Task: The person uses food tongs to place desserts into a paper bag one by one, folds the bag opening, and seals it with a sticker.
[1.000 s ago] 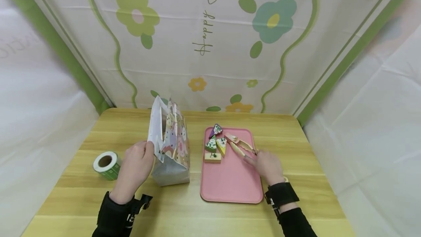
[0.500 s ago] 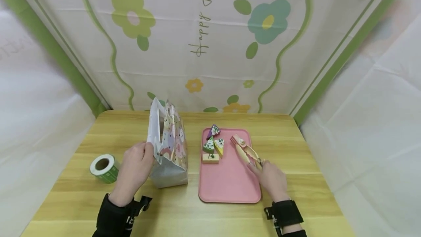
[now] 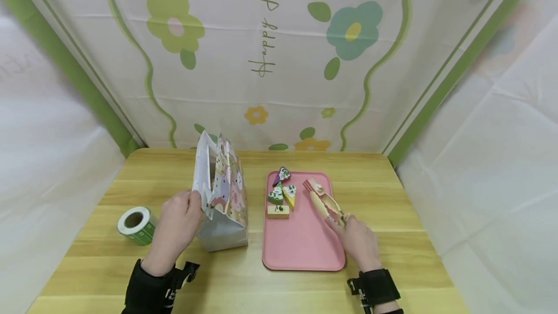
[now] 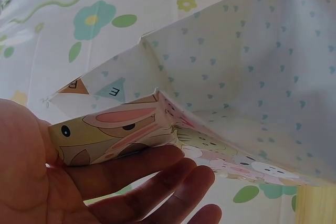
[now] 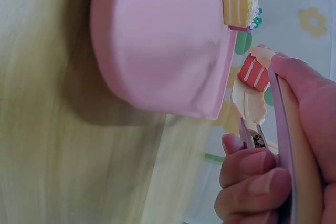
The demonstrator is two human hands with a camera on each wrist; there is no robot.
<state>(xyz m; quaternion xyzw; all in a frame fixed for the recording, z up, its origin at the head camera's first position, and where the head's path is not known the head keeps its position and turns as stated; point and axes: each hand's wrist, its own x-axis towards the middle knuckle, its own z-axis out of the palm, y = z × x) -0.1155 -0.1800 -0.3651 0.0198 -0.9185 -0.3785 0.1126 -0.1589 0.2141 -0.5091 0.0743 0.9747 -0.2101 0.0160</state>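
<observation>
My left hand (image 3: 178, 227) grips the near edge of a patterned paper bag (image 3: 237, 188), thumb on one side and fingers on the other. The bag stands upright with its mouth held wide. Its heart-printed lining (image 4: 236, 61) fills much of the left wrist view. In my right hand (image 3: 359, 243) is a pair of cream tongs (image 3: 319, 203). A small red-layered cake slice (image 5: 254, 73) sits between their tips, over the upper right of the pink tray (image 3: 301, 251). Several more small cake pieces, including a yellow wedge (image 3: 289, 197), rest along the tray's upper left.
A roll of green and white labels (image 3: 137, 227) lies on the wooden table (image 3: 244, 287), left of my left hand. Fabric walls with printed flowers (image 3: 353, 30) enclose the table at the back and both sides.
The tongs, with the red-layered slice between their tips, have shifted right, away from the other cake pieces, and the slice has tilted. My left hand stays on the bag. The head view has moved slightly.
</observation>
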